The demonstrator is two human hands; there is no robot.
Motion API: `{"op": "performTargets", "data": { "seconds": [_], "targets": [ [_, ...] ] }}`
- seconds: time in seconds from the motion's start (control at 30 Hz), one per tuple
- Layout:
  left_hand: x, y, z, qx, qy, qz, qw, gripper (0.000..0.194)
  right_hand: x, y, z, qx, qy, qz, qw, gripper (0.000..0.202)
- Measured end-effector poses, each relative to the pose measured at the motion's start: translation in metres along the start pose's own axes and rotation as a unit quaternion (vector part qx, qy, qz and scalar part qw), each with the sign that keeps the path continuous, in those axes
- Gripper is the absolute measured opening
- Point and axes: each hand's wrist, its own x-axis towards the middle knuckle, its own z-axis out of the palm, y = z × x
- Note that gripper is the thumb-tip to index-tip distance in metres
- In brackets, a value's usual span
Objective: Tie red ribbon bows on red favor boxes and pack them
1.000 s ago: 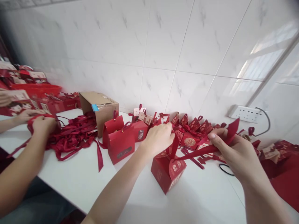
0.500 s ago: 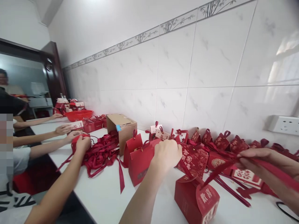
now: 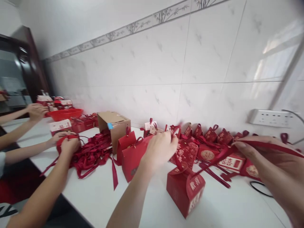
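A small red gift box (image 3: pixel 182 190) with rounded top flaps and pale lettering stands on the white table in front of me. A dark red ribbon (image 3: pixel 216 160) runs through its top and stretches out to both sides. My left hand (image 3: pixel 161 145) is closed on one end of the ribbon, up and left of the box, with a bit of it poking above the fingers. On the right, my right hand (image 3: pixel 263 156) pinches the other length between thumb and fingers, and its tail trails over the hand. Red gift bags (image 3: pixel 133 155) stand behind my left forearm.
Several finished-looking red boxes (image 3: pixel 211 134) line the tiled wall. A heap of loose ribbons (image 3: pixel 92 155) lies left, beside a cardboard box (image 3: pixel 116 118) and a red basin (image 3: pixel 65 114). Co-workers' hands (image 3: pixel 68 145) handle things at left. A black loop (image 3: pixel 260 190) lies at right.
The view has swung to the right, so most things sit further left. The ribbon remains stretched between my two hands. A co-worker's hand at far left has lifted.
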Motion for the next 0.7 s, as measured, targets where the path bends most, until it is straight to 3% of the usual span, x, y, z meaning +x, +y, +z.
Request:
{"op": "performTargets", "data": {
  "seconds": [0.1,0.27,0.43,0.7],
  "targets": [
    [0.0,-0.002,-0.002,-0.006,-0.017,-0.007,1.0,0.032,0.001,-0.006,-0.003,-0.016,0.007,0.035,0.999,0.026],
    [-0.003,-0.004,-0.006,-0.047,-0.079,0.025,0.995,0.015,0.0,-0.011,-0.005,-0.009,0.032,0.029,0.999,0.022],
    [-0.003,-0.005,-0.006,0.002,-0.107,0.03,0.994,0.024,-0.003,-0.015,-0.001,0.015,0.011,0.009,1.0,0.017],
    [0.0,-0.003,-0.006,0.011,-0.096,0.029,0.995,0.027,-0.003,-0.017,0.0,0.012,0.017,0.006,1.0,0.019]
  ]
}}
